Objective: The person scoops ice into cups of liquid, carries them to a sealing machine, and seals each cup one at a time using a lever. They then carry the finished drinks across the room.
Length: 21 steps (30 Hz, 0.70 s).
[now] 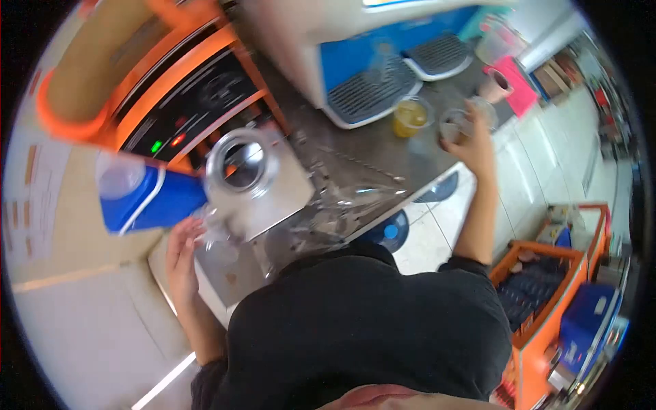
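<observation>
My left hand (183, 256) is at the left edge of the counter, its fingers closed at a blurred, clear plastic thing (220, 236), too smeared to name exactly. Just beyond it sits the metal plate with a round ring (242, 164) of an orange machine (198, 96). My right hand (473, 142) reaches out to the far right of the counter, fingers curled at a clear plastic cup (452, 128). Close by stands a clear cup of yellow drink (411, 117). A small brownish cup (496, 85) is just past my right fingers.
A drink dispenser with two drip trays (372, 92) stands at the back. Crumpled clear plastic (355, 198) lies along the counter's front. Left of the machine is a blue container (154, 198). A pink sheet (517, 85) is at the right end; blue-capped bottles (391, 232) stand below.
</observation>
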{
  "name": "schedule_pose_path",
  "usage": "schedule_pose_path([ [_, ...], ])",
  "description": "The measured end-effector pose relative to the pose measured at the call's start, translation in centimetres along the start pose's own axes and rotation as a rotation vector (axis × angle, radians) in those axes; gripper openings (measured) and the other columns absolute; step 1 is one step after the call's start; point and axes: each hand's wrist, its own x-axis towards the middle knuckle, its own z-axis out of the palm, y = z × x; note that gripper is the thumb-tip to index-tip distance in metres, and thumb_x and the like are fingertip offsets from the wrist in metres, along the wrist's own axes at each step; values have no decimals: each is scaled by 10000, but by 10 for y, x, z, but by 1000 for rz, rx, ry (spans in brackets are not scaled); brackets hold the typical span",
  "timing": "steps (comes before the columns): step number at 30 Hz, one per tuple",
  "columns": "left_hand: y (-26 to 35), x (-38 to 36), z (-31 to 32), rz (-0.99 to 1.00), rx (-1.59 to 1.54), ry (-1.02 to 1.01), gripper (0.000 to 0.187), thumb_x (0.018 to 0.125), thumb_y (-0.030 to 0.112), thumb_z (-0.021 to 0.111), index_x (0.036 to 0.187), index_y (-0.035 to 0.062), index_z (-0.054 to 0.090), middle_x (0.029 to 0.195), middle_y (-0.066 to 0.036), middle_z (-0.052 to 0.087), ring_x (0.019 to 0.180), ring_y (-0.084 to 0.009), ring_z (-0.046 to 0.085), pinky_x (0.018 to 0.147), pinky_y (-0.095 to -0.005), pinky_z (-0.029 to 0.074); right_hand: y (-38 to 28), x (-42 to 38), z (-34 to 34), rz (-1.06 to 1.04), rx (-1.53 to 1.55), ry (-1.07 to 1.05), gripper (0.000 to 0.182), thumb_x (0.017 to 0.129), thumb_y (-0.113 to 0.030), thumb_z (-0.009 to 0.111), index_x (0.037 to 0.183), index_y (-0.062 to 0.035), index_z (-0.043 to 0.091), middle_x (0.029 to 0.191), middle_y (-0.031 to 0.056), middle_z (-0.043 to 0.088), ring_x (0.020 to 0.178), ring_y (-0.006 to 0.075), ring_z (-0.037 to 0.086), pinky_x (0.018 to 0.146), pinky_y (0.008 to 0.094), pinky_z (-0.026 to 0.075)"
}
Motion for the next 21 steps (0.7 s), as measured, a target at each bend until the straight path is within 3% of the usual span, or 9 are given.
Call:
schedule_pose_path([
  [1, -3, -6, -10, -15, -15, 53, 410, 867, 281, 510, 1197, 40, 479, 1115, -87, 550, 1004, -178, 520, 840, -293, 377, -19, 2, -16, -123, -18, -46, 854, 502, -124, 747, 1276, -37, 397, 1149, 182, 518, 1107, 317, 482, 931, 389, 395],
  [2, -8, -9, -19, -25, -41, 48, 421, 885, 261, 491, 1216, 5, 440, 1157, -113, 521, 1011, -196, 518, 856, -301, 385, -54, 2, -29, -40, 122, -113, 867, 489, -109, 756, 1280, -56, 405, 1155, 178, 513, 1106, 306, 483, 893, 389, 419],
  [5, -18, -9, -24, -62, -109, 94, 352, 874, 229, 497, 1168, 36, 492, 1114, -81, 551, 1000, -178, 522, 852, -294, 381, -133, 14, -45, -200, 211, -201, 892, 463, -154, 796, 1273, -93, 427, 1075, 162, 564, 1024, 296, 544, 873, 363, 425],
  [8, -20, -8, -19, -23, -141, 12, 336, 872, 195, 502, 1161, 24, 488, 1111, -84, 551, 1008, -175, 511, 879, -299, 371, -199, 20, -21, -362, 376, -300, 893, 471, -211, 820, 1269, -115, 432, 1061, 147, 576, 1018, 281, 554, 867, 358, 424],
  [12, -14, -14, -23, 21, -138, -52, 334, 864, 158, 512, 1163, 14, 484, 1109, -87, 550, 1017, -173, 495, 916, -309, 353, -273, 15, 45, -423, 484, -340, 836, 517, -252, 813, 1244, -90, 435, 1084, 174, 564, 1046, 301, 542, 889, 368, 424],
  [16, -25, -33, -46, -26, -148, 16, 328, 861, 137, 503, 1165, 14, 484, 1114, -91, 546, 1023, -177, 495, 922, -316, 353, -303, 3, 115, -476, 439, -338, 844, 519, -219, 807, 1257, -91, 419, 1175, 166, 505, 1065, 335, 508, 885, 379, 417],
  [21, -31, -29, -42, 5, -7, 72, 393, 827, 137, 554, 1185, 4, 466, 1133, -109, 534, 1070, -213, 483, 950, -332, 342, -300, -4, 161, -495, 249, -402, 816, 535, -215, 792, 1254, -103, 423, 1172, 159, 496, 1093, 340, 467, 926, 410, 380],
])
